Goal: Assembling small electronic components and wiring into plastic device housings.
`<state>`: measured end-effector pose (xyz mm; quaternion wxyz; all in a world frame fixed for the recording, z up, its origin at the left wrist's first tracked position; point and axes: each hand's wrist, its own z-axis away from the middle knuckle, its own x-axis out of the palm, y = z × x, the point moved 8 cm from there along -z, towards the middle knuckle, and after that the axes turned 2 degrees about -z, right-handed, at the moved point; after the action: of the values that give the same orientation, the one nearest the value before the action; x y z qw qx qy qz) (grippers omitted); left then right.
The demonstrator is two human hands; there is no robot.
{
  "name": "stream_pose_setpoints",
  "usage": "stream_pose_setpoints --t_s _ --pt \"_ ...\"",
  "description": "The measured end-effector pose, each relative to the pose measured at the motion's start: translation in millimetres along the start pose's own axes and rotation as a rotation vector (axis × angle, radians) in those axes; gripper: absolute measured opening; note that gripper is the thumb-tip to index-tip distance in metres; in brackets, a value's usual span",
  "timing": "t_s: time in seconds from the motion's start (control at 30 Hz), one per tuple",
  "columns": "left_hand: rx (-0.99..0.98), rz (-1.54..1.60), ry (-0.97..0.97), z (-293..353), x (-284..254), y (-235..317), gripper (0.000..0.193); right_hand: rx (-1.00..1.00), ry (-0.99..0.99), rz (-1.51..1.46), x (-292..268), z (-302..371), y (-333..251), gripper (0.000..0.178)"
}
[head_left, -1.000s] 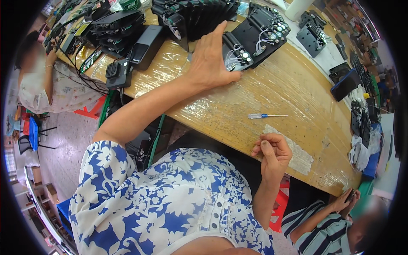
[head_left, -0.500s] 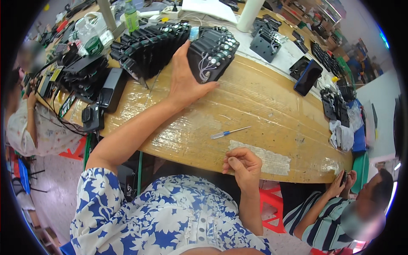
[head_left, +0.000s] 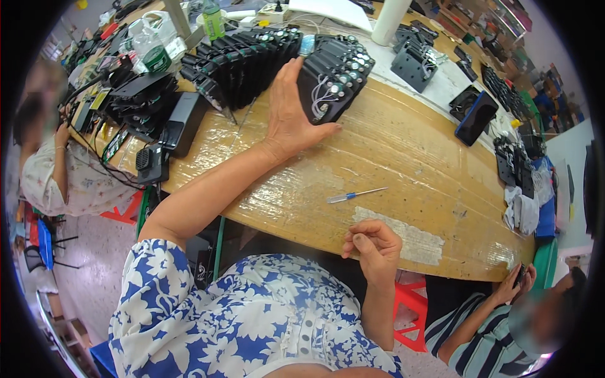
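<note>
The black electronic housings [head_left: 337, 70], bearing round silvery parts and thin pale wires, stand closely together in one row on the brown tabletop [head_left: 409, 148].

long tan worktable [head_left: 403, 154] with glossy top, light glare on it, white surface [head_left: 439, 96] along its far side, white round post [head_left: 391, 20] at back, pale floor [head_left: 94, 271] at left, red plastic stool [head_left: 416, 305] below near edge, brown boxes [head_left: 460, 26] upper right, pale wall [head_left: 575, 198] far right
</note>
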<state>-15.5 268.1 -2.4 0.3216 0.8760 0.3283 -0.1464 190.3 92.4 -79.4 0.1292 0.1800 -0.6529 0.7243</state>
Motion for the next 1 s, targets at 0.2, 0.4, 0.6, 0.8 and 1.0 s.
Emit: stream_pose_setpoints --t_s 0.2,0.4,0.6,0.8,1.0 --pt "0.001 0.098 0.056 -1 1 -4 0.125 -0.038 -0.014 0.011 0 0 0 0.011" --pt "0.005 0.124 0.116 -2 1 -11 0.127 -0.023 -0.001 0.026 3 1 1 0.012" --pt "0.056 0.055 0.122 0 -2 -1 0.131 -0.042 -0.008 0.018 2 -1 -1 0.013" --pt "0.084 0.009 0.096 1 -1 1 0.126 -0.074 0.006 0.056 -1 -2 -1 0.011" --pt "0.195 0.013 0.186 0 -21 10 0.114 -0.087 0.022 0.071 3 -4 0 0.011"
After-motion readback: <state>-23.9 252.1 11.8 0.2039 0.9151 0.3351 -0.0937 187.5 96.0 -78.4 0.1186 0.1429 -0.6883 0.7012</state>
